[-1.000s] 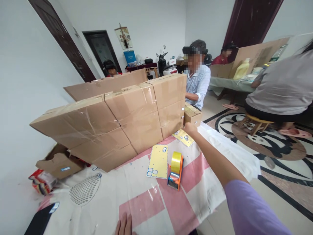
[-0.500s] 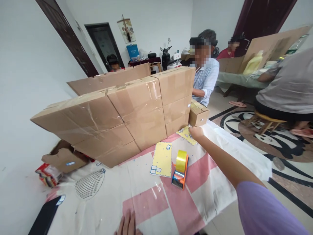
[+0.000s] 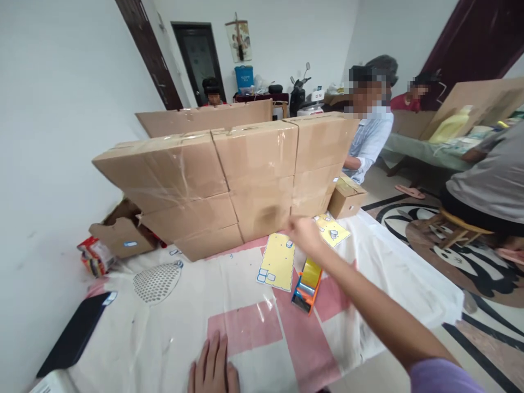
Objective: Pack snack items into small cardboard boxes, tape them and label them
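Note:
My left hand (image 3: 215, 365) lies flat on the tablecloth at the bottom of the view, fingers stretched out, holding nothing. My right hand (image 3: 305, 234) is raised over the table between two yellow cards, its fingers curled together and blurred. Whatever it may hold is hidden. Just left of it lies the nearer yellow card (image 3: 279, 262), with blue-outlined marks. The farther yellow card (image 3: 333, 231) rests to the right, by the boxes. Below my right wrist is an orange tape dispenser (image 3: 305, 287) with a yellow roll.
A wall of taped cardboard boxes (image 3: 257, 158) crosses the table's back. A small box (image 3: 347, 197) stands at its right end. On the left are an open carton (image 3: 126, 234), a red packet (image 3: 95, 255) and a black flat object (image 3: 77, 333). A person (image 3: 374, 134) sits behind the boxes.
My right hand has moved left from the farther yellow card toward the nearer one. My left hand stays flat on the cloth and shows more fully. The whole view has shifted slightly.

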Action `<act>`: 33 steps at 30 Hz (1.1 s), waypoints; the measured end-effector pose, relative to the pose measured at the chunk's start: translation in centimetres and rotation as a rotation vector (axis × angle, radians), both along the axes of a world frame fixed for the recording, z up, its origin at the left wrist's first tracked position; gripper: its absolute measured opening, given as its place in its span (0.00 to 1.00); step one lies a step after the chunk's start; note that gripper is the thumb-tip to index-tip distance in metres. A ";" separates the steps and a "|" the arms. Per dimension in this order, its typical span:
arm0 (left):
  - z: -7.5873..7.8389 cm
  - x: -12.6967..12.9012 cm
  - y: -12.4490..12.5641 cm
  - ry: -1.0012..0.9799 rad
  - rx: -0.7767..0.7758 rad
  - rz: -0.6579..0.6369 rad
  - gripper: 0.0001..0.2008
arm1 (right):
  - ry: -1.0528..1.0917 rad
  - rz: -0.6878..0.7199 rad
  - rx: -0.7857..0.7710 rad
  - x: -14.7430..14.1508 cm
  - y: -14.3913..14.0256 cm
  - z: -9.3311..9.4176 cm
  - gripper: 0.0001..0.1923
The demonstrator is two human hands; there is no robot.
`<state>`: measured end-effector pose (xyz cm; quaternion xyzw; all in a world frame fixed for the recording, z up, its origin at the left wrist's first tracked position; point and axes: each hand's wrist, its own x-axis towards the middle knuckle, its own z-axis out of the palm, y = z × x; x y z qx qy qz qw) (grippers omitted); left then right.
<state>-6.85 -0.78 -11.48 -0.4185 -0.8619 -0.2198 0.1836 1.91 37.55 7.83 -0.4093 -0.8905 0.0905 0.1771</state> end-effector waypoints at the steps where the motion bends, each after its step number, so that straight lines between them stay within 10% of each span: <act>1: 0.3 0.2 0.0 -0.036 0.002 -0.001 0.27 | -0.045 0.177 -0.056 -3.1 -3.7 -0.8 0.12; 5: 3.4 0.3 0.3 -0.340 0.120 -0.001 0.22 | -0.203 0.515 -0.147 -13.8 -17.2 -5.7 0.22; 8: 7.1 -2.8 0.8 -0.794 0.525 0.117 0.10 | -0.231 0.546 -0.140 -16.7 -22.6 -9.6 0.34; 14: 16.4 -19.5 4.4 -0.638 0.898 0.398 0.24 | -0.156 0.516 -0.103 -16.5 -23.8 -13.3 0.33; 19: 22.1 -33.6 9.5 -0.426 0.678 0.315 0.31 | -0.145 0.496 -0.089 -16.8 -23.8 -13.4 0.32; 24: 23.4 -39.9 10.5 -0.300 0.329 0.218 0.04 | -0.136 0.481 -0.084 -16.8 -23.8 -13.5 0.31; 33: 23.5 -36.6 2.6 -0.214 0.779 0.185 0.07 | -0.028 0.486 -0.121 -16.8 -23.7 -13.7 0.30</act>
